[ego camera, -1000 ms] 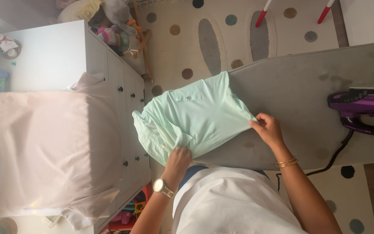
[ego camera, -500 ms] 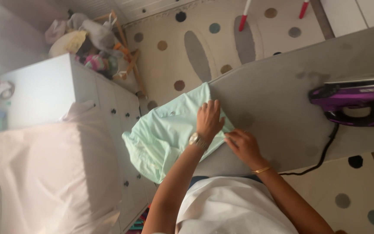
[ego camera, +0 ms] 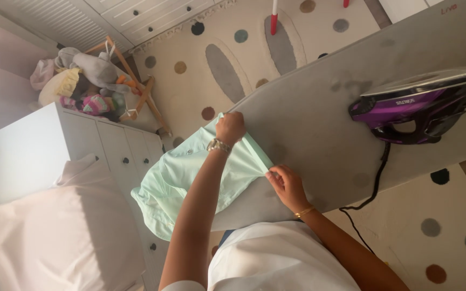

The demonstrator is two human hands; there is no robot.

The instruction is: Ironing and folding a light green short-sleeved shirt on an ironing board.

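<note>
Two hands: both work on one mint-green garment [ego camera: 190,178] at the narrow end of the ironing board [ego camera: 319,118].
Left hand [ego camera: 230,128]: clenched over the far edge of the garment, knuckles up, a watch on the wrist.
Right hand [ego camera: 285,183]: pinches the near corner of the garment between thumb and fingertips, a thin gold bangle on the wrist.
Garment: partly flat on the board under the two hands, the rest hanging off the board's tip toward the dresser [ego camera: 82,145] (a small button shows near the collar).
Board surface: grey cover, slanting across the view, with a few darker blotches near the iron and near the right hand.
Iron [ego camera: 416,105]: purple and black, standing on the board well apart from the hands, its black cord [ego camera: 376,178] trailing off the near edge.
Floor: cream rug [ego camera: 227,59] with coloured dots and a large grey oval shape.
Dresser: white, with dark round knobs, just beside the board's tip.
Pale cloth [ego camera: 55,237]: a pinkish sheet draped over the dresser's near end.
Corner: a heap of soft toys [ego camera: 82,81] on a wooden rack beyond the dresser.
Back wall: white slatted cupboard doors [ego camera: 66,21].
</note>
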